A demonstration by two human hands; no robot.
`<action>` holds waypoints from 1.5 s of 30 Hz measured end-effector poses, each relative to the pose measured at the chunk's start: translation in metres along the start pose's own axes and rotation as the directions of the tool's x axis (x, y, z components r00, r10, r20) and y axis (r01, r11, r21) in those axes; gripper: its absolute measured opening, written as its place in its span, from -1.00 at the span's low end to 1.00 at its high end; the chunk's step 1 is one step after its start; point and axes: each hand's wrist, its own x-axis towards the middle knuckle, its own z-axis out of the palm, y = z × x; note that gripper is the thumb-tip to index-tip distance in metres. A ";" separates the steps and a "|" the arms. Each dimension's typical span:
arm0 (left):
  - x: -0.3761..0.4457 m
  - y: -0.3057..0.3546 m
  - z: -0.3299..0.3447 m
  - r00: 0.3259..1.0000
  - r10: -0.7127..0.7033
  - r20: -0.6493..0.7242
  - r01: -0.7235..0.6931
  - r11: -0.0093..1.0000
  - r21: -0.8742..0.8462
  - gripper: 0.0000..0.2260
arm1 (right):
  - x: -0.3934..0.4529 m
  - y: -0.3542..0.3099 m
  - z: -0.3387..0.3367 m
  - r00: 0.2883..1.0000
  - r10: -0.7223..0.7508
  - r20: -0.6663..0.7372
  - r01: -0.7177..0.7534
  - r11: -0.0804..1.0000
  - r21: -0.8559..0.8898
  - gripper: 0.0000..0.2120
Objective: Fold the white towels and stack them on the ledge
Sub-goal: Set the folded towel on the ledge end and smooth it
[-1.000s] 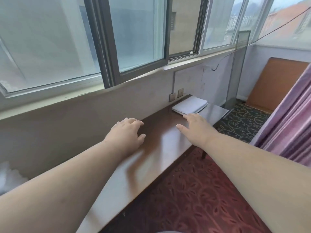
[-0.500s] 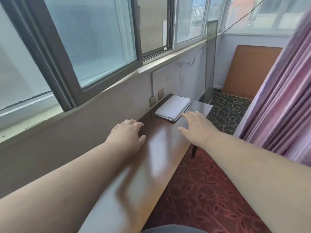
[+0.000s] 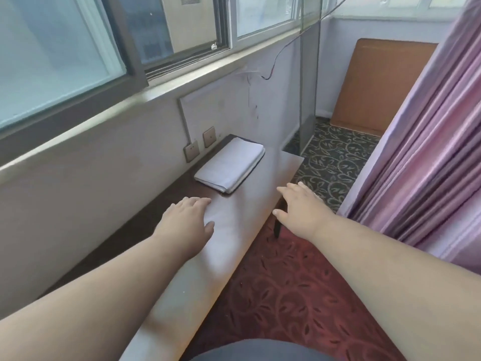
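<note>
Fingers [image 3: 200, 201] of both hands lie just short of the folded towel [image 3: 230, 164].

1 folded towel [image 3: 230, 164] on ledge [image 3: 283, 165] by wall sockets [image 3: 200, 143]. Left hand [image 3: 186, 221] flat over ledge, right hand [image 3: 303, 207] spread past its edge, both empty.

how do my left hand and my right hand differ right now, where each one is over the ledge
The left hand lies over the middle of the ledge; the right hand is at its outer edge, partly over the carpet. The left hand is closer to the wall. Both are open, empty, palms down, short of the folded white towel.
</note>
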 end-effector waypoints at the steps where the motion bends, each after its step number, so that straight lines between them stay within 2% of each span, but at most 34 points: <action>1: 0.011 0.012 0.007 0.999 -0.030 0.010 0.030 1.000 -0.007 -0.49 | 0.015 0.018 -0.001 1.000 -0.014 0.013 0.014 1.000 -0.014 -0.36; 8: 0.079 0.076 0.037 0.977 -0.209 0.048 0.209 0.978 -0.008 -0.48 | 0.113 0.107 -0.020 0.982 -0.143 0.125 0.155 0.983 -0.093 -0.34; 12: 0.109 0.085 0.056 0.958 -0.267 0.104 0.266 0.964 0.019 -0.48 | 0.162 0.121 -0.012 0.964 -0.191 0.186 0.212 0.972 -0.097 -0.34; 17: 0.161 0.065 0.077 0.937 -0.317 0.148 0.313 0.948 0.050 -0.49 | 0.229 0.123 0.013 0.925 -0.296 0.240 0.337 0.929 -0.151 -0.33; 22: 0.234 0.042 0.090 0.944 -0.279 0.176 0.272 0.960 0.064 -0.57 | 0.298 0.127 0.023 0.900 -0.348 0.263 0.412 0.876 -0.252 -0.32; 28: 0.296 0.044 0.098 0.944 -0.241 0.224 0.237 0.970 0.046 -0.59 | 0.357 0.133 0.031 0.877 -0.343 0.337 0.438 0.860 -0.264 -0.30; 33: 0.331 0.042 0.129 0.918 -0.300 0.258 0.306 0.952 0.017 -0.51 | 0.417 0.114 0.037 0.785 -0.453 0.423 0.574 0.788 -0.221 -0.34; 38: 0.370 0.051 0.161 0.897 -0.371 0.240 0.382 0.924 -0.003 -0.52 | 0.477 0.105 0.053 0.650 -0.570 0.502 0.721 0.671 -0.172 -0.42; 41: 0.396 0.063 0.184 0.880 -0.430 0.202 0.440 0.898 -0.005 -0.50 | 0.513 0.112 0.071 0.562 -0.615 0.552 0.788 0.602 -0.131 -0.39; 43: 0.411 0.069 0.197 0.842 -0.491 0.224 0.510 0.860 -0.032 -0.47 | 0.534 0.119 0.087 0.499 -0.650 0.574 0.840 0.526 -0.134 -0.36; 45: 0.416 0.071 0.215 0.821 -0.529 0.215 0.543 0.839 -0.007 -0.46 | 0.546 0.129 0.106 0.475 -0.661 0.581 0.856 0.499 -0.133 -0.32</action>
